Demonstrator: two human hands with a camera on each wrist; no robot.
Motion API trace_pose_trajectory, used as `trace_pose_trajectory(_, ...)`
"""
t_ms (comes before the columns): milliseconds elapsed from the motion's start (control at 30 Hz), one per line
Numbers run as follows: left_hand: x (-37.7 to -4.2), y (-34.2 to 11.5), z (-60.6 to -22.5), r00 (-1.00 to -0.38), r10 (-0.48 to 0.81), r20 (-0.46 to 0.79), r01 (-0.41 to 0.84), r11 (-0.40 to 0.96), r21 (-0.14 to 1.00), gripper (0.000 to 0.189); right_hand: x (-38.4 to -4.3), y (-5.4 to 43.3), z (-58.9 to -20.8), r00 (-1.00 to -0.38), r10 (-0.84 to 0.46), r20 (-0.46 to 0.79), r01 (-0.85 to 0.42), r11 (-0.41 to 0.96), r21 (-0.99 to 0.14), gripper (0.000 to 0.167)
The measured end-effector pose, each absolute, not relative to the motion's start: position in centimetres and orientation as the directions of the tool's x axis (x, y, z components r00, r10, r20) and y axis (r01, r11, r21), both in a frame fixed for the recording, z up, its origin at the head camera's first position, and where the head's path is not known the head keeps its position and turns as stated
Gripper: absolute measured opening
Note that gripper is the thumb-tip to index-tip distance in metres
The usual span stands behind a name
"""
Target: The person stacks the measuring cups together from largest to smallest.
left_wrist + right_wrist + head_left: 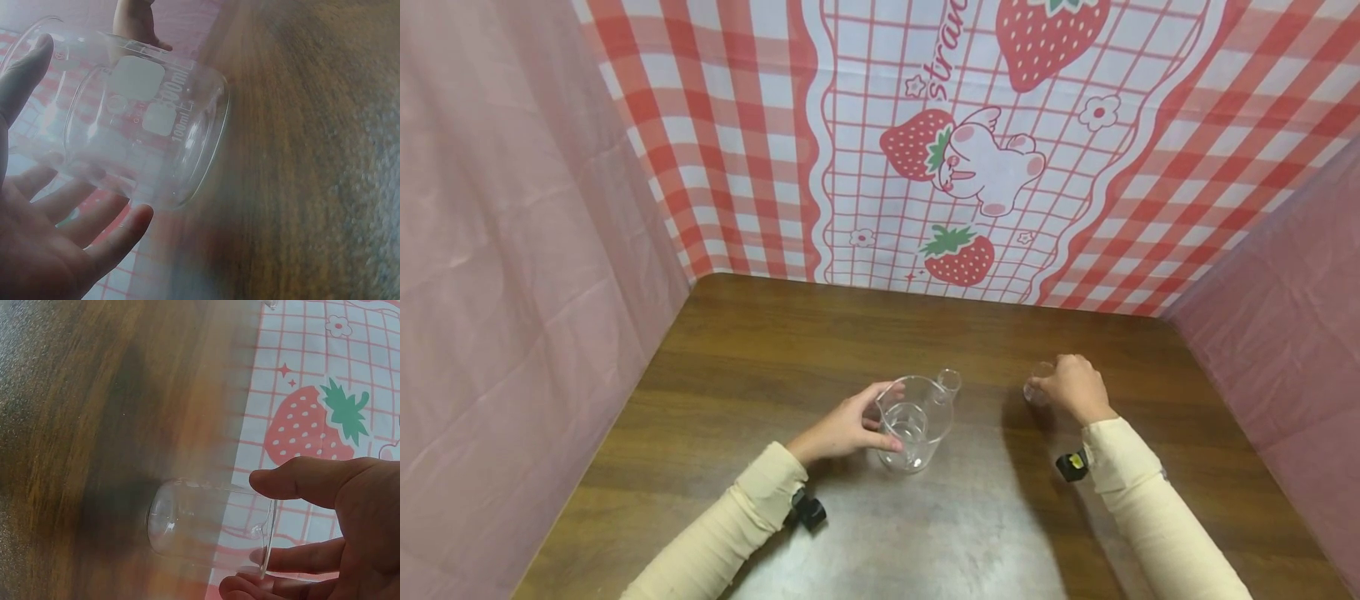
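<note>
My left hand [847, 427] holds a large clear glass beaker [936, 433] standing on the table, thumb on the near side and fingers round the far side. A smaller glass beaker [904, 419] is nested inside it. White measuring marks and label patches show on the glass in the left wrist view. Over to the right, my right hand [1077, 388] pinches a small clear beaker [200, 519] by its rim, between thumb and fingers. That small beaker is upright, its base at the tabletop. Just behind the large beaker stands another small glass vessel [950, 381].
The brown wood-grain table [775, 333] meets a red-and-white checked strawberry cloth [760, 167] at the back. Pink curtains [512, 250] hang on both sides. A small black camera [808, 510] is strapped at the left wrist, another [1072, 466] at the right.
</note>
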State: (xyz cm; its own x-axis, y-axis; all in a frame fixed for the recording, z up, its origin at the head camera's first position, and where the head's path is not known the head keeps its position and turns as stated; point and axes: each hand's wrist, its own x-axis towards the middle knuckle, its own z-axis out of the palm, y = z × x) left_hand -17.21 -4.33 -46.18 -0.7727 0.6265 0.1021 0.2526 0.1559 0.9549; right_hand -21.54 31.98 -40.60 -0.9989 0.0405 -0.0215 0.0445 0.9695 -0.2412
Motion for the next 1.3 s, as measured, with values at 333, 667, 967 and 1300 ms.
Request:
trace_pose_trajectory(333, -17.1, -4.3, -46.1, -0.774, 0.626, 0.101, 0.251, 0.155, 0.956, 0.08, -21.4, 31.9, -40.2, -1.0, 0.019, 0.001, 0.018, 0.958, -0.287, 0.051)
trace_pose_trajectory(667, -17.2, -4.4, -46.1, -0.766, 0.633, 0.11, 0.264, 0.154, 0.952, 0.081, -21.4, 32.0, -39.7, -1.0, 0.01, 0.005, 0.008, 0.951, -0.31, 0.055)
trace_pose_trajectory(967, -17.3, -4.2, -46.5, -0.77, 0.63, 0.103, 0.254, 0.155, 0.955, 0.082, -21.3, 31.7, -39.4, -1.0, 0.006, 0.012, 0.002, 0.946, -0.325, 0.055)
trace_pose_trajectory(1300, -17.3, -4.2, -46.6, -0.767, 0.631, 0.115, 0.266, 0.149, 0.952, 0.083, -21.1, 31.5, -39.2, -1.0, 0.004, 0.021, -0.004, 0.938, -0.347, 0.054)
